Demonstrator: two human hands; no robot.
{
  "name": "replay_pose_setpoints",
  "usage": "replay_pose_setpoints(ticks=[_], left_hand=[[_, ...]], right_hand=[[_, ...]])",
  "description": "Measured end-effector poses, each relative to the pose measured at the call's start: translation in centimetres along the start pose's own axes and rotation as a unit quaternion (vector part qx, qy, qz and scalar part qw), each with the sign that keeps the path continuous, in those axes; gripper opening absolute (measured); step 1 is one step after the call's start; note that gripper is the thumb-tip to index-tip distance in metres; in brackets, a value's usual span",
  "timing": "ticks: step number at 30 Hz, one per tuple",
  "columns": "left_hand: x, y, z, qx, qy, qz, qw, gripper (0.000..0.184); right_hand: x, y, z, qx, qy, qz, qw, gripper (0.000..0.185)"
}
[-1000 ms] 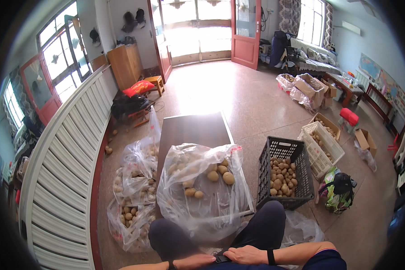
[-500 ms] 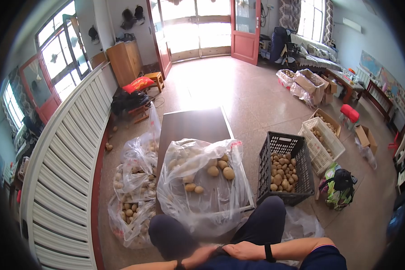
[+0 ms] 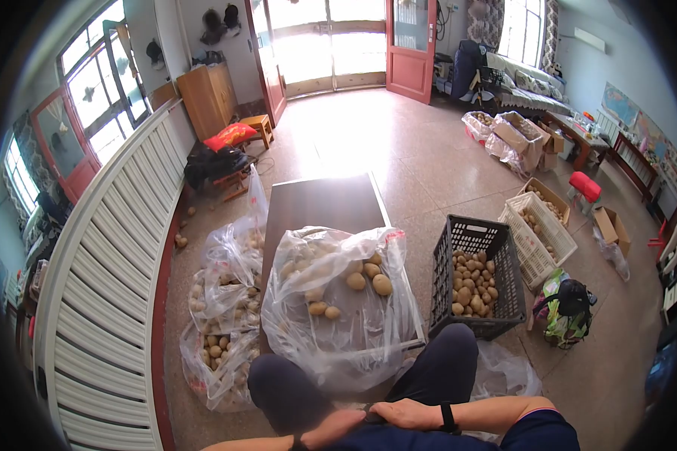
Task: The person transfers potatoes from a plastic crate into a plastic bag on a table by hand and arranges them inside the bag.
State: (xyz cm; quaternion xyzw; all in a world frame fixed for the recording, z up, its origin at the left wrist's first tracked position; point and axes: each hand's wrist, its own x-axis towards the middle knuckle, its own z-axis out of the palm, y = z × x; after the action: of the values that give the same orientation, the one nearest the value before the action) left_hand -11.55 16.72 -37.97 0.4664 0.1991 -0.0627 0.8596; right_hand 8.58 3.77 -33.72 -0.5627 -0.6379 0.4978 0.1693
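Both hands are together at my waist. My left hand (image 3: 335, 427) comes in from the lower left, its fingers hidden near a small dark thing at the waist. My right hand (image 3: 405, 414) is closed around part of that dark thing, which is too small to name. In front of my knees, a clear plastic bag (image 3: 353, 338) with several potatoes (image 3: 381, 284) lies on a dark low table (image 3: 320, 201). A black crate (image 3: 478, 327) of potatoes stands on the floor to the right.
More bags of potatoes (image 3: 226, 301) lie left of the table, beside a white radiator (image 3: 101, 293). At right are a white crate (image 3: 517, 255), a green bag (image 3: 560, 327), cardboard boxes (image 3: 520, 139) and a red stool (image 3: 585, 187). Loose plastic (image 3: 508, 376) lies by my right knee.
The view has tipped slightly, so the table and crates appear a little higher. My hands have drawn closer together, and the dark thing between them is now mostly covered.
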Motion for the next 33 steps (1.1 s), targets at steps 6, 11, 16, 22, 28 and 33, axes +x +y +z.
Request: replay_pose_setpoints(ticks=[6, 11, 16, 22, 28, 33], left_hand=[[-0.7, -1.2, -1.5, -0.076, -0.033, -0.017, 0.996, 0.023], [-0.5, -0.6, -1.1, 0.022, 0.001, -0.084, 0.996, 0.024], [-0.1, -0.5, -1.6, -0.052, -0.026, -0.065, 0.996, 0.016], [0.1, -0.5, -1.2, -0.009, -0.028, -0.051, 0.998, 0.016], [-0.5, 0.7, -0.2, 0.021, -0.024, -0.070, 0.997, 0.020], [-1.7, 3.3, 2.0, -0.032, 0.098, -0.136, 0.985, 0.018]], right_hand=[[0.1, 1.1, 0.9, -0.002, 0.030, -0.020, 0.999, 0.033], [0.4, 1.0, 0.6, 0.016, 0.006, -0.017, 1.000, 0.036], [1.5, 2.4, 2.0, 0.009, 0.030, -0.027, 0.999, 0.038], [1.4, 3.6, 3.8, 0.070, 0.075, -0.022, 0.994, 0.041], [0.9, 2.0, 2.2, -0.037, 0.101, -0.105, 0.989, 0.042], [1.1, 2.7, 2.9, -0.019, 0.101, -0.082, 0.991, 0.035]])
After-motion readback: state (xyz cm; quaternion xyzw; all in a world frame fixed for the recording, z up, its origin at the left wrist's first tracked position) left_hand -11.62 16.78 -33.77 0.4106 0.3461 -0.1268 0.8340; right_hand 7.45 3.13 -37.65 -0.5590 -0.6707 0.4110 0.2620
